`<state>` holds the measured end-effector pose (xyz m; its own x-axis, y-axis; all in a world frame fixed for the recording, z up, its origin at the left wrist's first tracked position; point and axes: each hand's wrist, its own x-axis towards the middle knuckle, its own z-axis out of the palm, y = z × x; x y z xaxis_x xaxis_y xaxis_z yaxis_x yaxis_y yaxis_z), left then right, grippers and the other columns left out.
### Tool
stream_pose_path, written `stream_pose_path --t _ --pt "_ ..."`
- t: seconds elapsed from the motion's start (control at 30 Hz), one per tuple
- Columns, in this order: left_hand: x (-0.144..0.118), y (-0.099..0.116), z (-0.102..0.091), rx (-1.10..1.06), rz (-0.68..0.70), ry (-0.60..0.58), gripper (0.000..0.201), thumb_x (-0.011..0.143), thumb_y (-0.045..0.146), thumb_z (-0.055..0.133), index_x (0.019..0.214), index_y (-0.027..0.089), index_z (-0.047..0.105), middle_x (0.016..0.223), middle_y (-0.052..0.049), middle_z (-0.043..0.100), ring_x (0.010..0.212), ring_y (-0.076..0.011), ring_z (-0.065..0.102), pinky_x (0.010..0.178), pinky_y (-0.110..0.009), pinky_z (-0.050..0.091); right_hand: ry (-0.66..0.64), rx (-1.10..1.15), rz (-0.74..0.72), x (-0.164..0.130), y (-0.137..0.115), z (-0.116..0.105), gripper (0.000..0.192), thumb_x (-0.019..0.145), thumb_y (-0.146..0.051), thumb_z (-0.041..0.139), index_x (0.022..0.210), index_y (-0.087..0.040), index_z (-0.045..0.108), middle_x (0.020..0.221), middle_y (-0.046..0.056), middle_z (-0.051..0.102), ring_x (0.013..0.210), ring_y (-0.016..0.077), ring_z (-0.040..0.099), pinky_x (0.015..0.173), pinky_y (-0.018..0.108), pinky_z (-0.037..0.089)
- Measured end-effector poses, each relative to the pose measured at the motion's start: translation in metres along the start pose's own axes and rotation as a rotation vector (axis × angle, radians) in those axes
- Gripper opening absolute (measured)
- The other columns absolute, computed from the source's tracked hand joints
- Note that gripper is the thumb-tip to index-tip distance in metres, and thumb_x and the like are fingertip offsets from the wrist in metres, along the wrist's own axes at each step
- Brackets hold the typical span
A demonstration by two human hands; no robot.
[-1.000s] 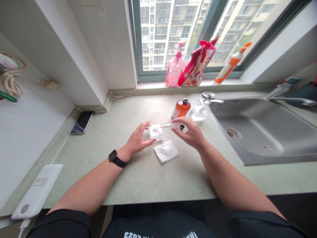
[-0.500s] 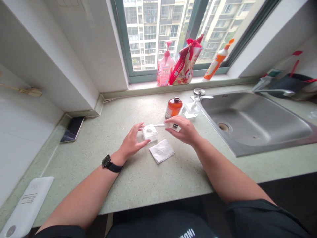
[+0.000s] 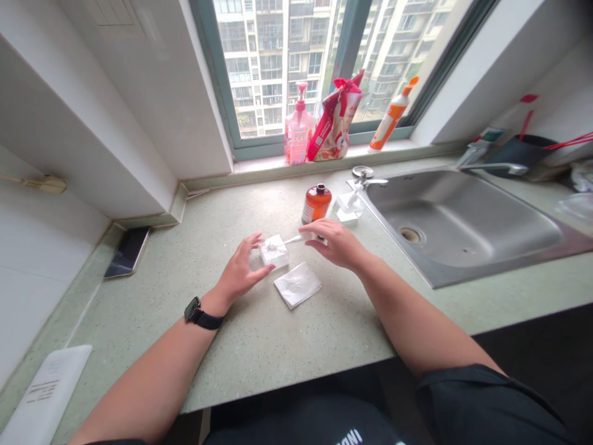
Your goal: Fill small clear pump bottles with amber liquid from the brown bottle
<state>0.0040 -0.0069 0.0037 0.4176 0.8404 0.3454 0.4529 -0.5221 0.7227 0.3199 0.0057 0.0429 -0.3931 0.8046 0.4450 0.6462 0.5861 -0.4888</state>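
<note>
On the counter stands a clear square bottle [image 3: 277, 256] with a round neck on top. My left hand [image 3: 241, 266] curves around its left side, thumb in front and fingers behind, closed on it. A white piece with a narrow stem [image 3: 294, 239] is pinched in my right hand [image 3: 337, 242]; its tip points left towards the bottle's neck, and my fingers hide part of its wider end. Just behind that hand is an amber bottle [image 3: 317, 203] with an open dark neck. A folded white tissue [image 3: 297, 285] lies in front of the clear bottle.
A second clear square bottle with a white top [image 3: 349, 207] stands beside the steel sink [image 3: 467, 222]. On the sill are a pink pump bottle [image 3: 297, 133], a red bag [image 3: 336, 120] and an orange-and-white bottle [image 3: 393, 117]. A phone [image 3: 128, 252] lies left.
The whole view has shifted slightly. The white piece's stem now slants a little more, its tip lower towards the clear bottle. Both hands keep nearly the same pose.
</note>
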Motion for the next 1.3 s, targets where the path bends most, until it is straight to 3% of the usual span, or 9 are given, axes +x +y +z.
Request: stream_pose_path --t 0.23,0.4,0.63,0.87,1.03,1.3 --pt "0.000 -0.007 -0.001 -0.013 -0.014 0.006 0.080 0.093 0.045 0.082 0.160 0.029 0.042 0.147 -0.015 0.063 0.131 -0.0320 0.069 0.115 -0.057 0.054 0.126 0.004 0.117 -0.011 0.027 -0.058 0.024 0.098 -0.039 0.070 0.118 -0.032 0.081 0.120 0.005 0.081 0.113 0.0280 0.074 0.106 0.049 0.058" --pt "0.000 -0.006 -0.003 0.006 -0.026 0.011 0.080 0.093 0.046 0.081 0.160 0.028 0.042 0.147 -0.014 0.064 0.131 -0.0318 0.068 0.116 -0.057 0.054 0.024 -0.055 0.271 -0.033 0.061 -0.082 0.027 0.095 -0.048 0.072 0.113 -0.033 0.085 0.114 0.006 0.079 0.107 0.0281 0.074 0.105 0.051 0.058" --pt "0.001 -0.005 -0.004 0.002 -0.017 0.002 0.078 0.094 0.044 0.080 0.160 0.027 0.042 0.147 -0.014 0.064 0.130 -0.0301 0.068 0.116 -0.055 0.055 -0.120 -0.142 0.381 -0.042 0.093 -0.073 0.021 0.086 -0.039 0.077 0.104 -0.033 0.086 0.110 0.004 0.083 0.103 0.0283 0.076 0.096 0.047 0.061" --pt "0.001 -0.005 -0.005 -0.005 -0.049 -0.005 0.079 0.094 0.046 0.080 0.160 0.028 0.041 0.145 -0.014 0.065 0.128 -0.0311 0.069 0.115 -0.056 0.055 -0.216 -0.192 0.461 -0.035 0.088 -0.066 0.012 0.082 -0.031 0.076 0.091 -0.030 0.084 0.105 0.005 0.083 0.099 0.0309 0.076 0.090 0.046 0.061" --pt "0.001 -0.002 -0.005 0.004 -0.084 -0.027 0.080 0.094 0.046 0.080 0.161 0.029 0.040 0.148 -0.014 0.063 0.130 -0.0316 0.067 0.115 -0.056 0.054 -0.281 -0.222 0.478 -0.035 0.091 -0.062 0.022 0.086 -0.035 0.072 0.103 -0.030 0.083 0.116 0.006 0.083 0.111 0.0328 0.074 0.096 0.046 0.058" --pt "0.000 -0.002 -0.004 0.017 -0.074 -0.022 0.079 0.094 0.046 0.079 0.161 0.029 0.040 0.149 -0.014 0.062 0.129 -0.0314 0.068 0.116 -0.056 0.054 -0.208 -0.164 0.475 -0.038 0.094 -0.068 0.033 0.078 -0.044 0.078 0.108 -0.031 0.083 0.121 0.006 0.082 0.114 0.0348 0.075 0.104 0.052 0.058"
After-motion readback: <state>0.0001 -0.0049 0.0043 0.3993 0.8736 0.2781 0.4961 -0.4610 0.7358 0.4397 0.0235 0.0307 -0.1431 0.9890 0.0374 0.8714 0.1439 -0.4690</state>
